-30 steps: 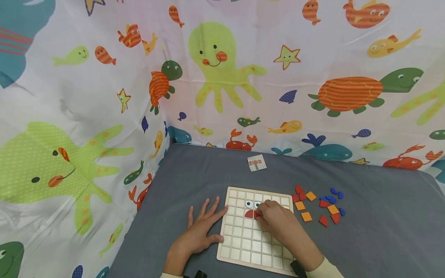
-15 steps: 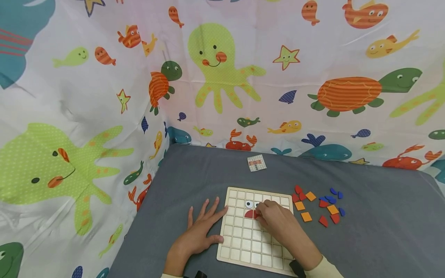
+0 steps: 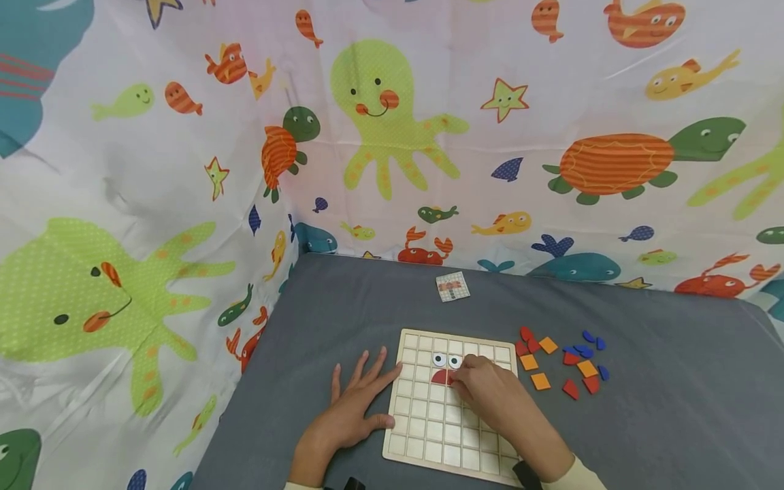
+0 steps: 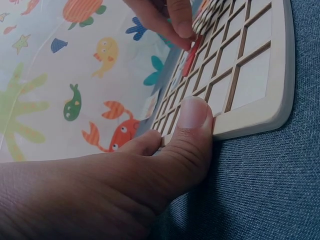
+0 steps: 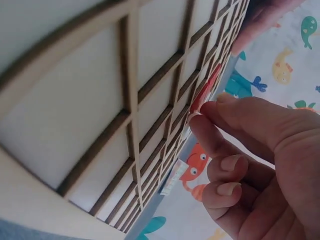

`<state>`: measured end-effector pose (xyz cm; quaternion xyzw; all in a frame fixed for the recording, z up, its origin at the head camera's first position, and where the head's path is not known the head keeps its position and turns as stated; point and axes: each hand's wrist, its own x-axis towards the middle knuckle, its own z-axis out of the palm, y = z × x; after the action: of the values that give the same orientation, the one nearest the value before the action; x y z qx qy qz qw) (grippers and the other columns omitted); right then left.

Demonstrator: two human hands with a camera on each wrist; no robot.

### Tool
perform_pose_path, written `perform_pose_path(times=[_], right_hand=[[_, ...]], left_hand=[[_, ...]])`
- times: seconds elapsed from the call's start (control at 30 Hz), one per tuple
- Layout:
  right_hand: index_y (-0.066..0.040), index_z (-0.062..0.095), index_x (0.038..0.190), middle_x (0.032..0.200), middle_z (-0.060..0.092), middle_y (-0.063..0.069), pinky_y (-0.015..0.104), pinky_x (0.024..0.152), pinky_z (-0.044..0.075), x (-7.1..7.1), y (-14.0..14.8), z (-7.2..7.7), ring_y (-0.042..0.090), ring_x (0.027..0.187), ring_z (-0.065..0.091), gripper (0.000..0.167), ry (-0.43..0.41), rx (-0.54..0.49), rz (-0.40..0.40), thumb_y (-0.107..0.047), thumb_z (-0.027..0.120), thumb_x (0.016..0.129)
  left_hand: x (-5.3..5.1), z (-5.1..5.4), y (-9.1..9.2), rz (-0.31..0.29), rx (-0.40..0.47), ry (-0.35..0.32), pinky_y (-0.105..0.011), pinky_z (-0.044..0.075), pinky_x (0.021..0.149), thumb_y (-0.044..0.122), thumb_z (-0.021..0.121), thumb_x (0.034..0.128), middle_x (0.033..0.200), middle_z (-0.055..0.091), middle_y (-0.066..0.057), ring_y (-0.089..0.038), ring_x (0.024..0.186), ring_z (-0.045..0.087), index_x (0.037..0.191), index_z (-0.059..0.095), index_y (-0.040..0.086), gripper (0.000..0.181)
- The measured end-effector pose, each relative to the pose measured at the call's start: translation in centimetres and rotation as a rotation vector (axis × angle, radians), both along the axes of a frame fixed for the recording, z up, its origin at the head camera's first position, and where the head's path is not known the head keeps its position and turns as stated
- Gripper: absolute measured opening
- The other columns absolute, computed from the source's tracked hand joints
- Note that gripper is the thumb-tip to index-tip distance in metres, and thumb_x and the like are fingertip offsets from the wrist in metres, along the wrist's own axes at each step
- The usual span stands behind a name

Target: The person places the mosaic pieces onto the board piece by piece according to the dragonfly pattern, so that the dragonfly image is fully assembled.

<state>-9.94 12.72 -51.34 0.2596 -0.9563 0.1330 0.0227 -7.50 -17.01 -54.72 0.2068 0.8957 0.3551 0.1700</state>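
Two red pieces (image 3: 439, 377), long axis crosswise, rounded side away, right fingers (image 5: 209, 134) pinching one, left fingers (image 3: 384, 379) spread

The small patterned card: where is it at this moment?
In the head view, the card lies on the grey cloth beyond the grid board, below and slightly right of the printed crab.

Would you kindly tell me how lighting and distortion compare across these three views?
Head view: bright, fairly even, the card too small to read; left wrist view: dimmer, bluish, dark shadow on the cloth below the left hand; right wrist view: dim, bluish, the nearest lines of the board bowed.
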Motion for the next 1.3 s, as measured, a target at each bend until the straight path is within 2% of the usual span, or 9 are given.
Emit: perform_pose_path(times=[0.2,0.4,0.57,0.73,0.87,1.03,1.17,1.3], right_hand=[[-0.019,0.082,0.091,0.090,0.059,-0.005,0.021,0.051,0.046,0.6,0.5,0.0,0.010,0.075,0.058,0.008,0.022,-0.013,0.072,-0.014,0.088,0.088],[-0.024,0.079,0.085,0.091,0.059,-0.008,0.019,0.051,0.043,1.0,0.8,-0.2,0.005,0.070,0.054,0.011,-0.008,-0.035,0.059,-0.017,0.086,0.091],[-0.024,0.080,0.086,0.091,0.060,-0.010,0.019,0.052,0.043,1.2,0.9,-0.2,0.003,0.069,0.055,0.009,-0.021,-0.042,0.053,-0.019,0.086,0.091],[-0.021,0.083,0.090,0.089,0.062,-0.012,0.019,0.054,0.047,1.6,1.5,-0.5,-0.001,0.067,0.055,0.003,0.021,-0.098,0.048,-0.021,0.086,0.091],[-0.022,0.083,0.095,0.086,0.061,-0.014,0.019,0.054,0.047,1.9,2.5,-0.7,-0.003,0.066,0.052,0.004,0.049,-0.128,0.045,-0.021,0.086,0.091],[-0.024,0.081,0.096,0.085,0.062,-0.016,0.019,0.052,0.046,2.0,4.0,-0.7,-0.004,0.066,0.053,0.009,0.057,-0.087,-0.012,-0.020,0.086,0.090],[-0.024,0.081,0.096,0.085,0.063,-0.016,0.019,0.050,0.043,2.1,5.2,-0.5,-0.005,0.063,0.050,0.008,0.028,-0.057,-0.092,-0.021,0.086,0.091],[-0.024,0.081,0.097,0.085,0.064,-0.017,0.019,0.047,0.040,2.3,6.3,-0.7,-0.004,0.060,0.047,0.006,-0.010,-0.050,-0.151,-0.022,0.085,0.093]], left_hand=[[0.1,-0.1,0.1,0.003,0.006,-0.001,-0.075,-0.022,0.116,0.047,0.072,0.0924,0.178,0.007,-0.006,-0.043,0.163,-0.005,0.170,0.030,0.029,0.090],[0.0,-0.1,0.1,0.006,0.009,0.009,-0.076,-0.021,0.115,0.046,0.073,0.0925,0.178,0.007,-0.008,-0.044,0.163,-0.004,0.170,0.030,0.028,0.090],[0.1,0.1,0.0,0.004,0.002,0.001,-0.076,-0.021,0.115,0.046,0.074,0.0919,0.178,0.007,-0.007,-0.044,0.163,-0.004,0.170,0.030,0.029,0.091],[0.0,0.1,0.1,0.004,-0.005,0.002,-0.076,-0.020,0.116,0.046,0.074,0.0921,0.178,0.007,-0.007,-0.043,0.163,-0.004,0.170,0.030,0.029,0.091],[-0.1,0.1,0.1,0.009,-0.024,-0.011,-0.074,-0.021,0.117,0.049,0.072,0.0915,0.179,0.006,-0.003,-0.039,0.164,-0.006,0.170,0.030,0.031,0.091],[-0.2,0.0,0.1,-0.002,-0.017,-0.003,-0.075,-0.021,0.116,0.047,0.072,0.0923,0.179,0.005,-0.004,-0.040,0.163,-0.006,0.170,0.029,0.030,0.091],[-0.2,0.0,0.0,-0.007,0.001,0.008,-0.076,-0.021,0.115,0.045,0.073,0.0923,0.178,0.007,-0.007,-0.044,0.163,-0.004,0.170,0.029,0.028,0.091],[-0.1,0.1,0.1,0.000,-0.017,-0.008,-0.075,-0.021,0.116,0.047,0.073,0.0917,0.178,0.005,-0.004,-0.041,0.163,-0.006,0.170,0.029,0.030,0.091]])
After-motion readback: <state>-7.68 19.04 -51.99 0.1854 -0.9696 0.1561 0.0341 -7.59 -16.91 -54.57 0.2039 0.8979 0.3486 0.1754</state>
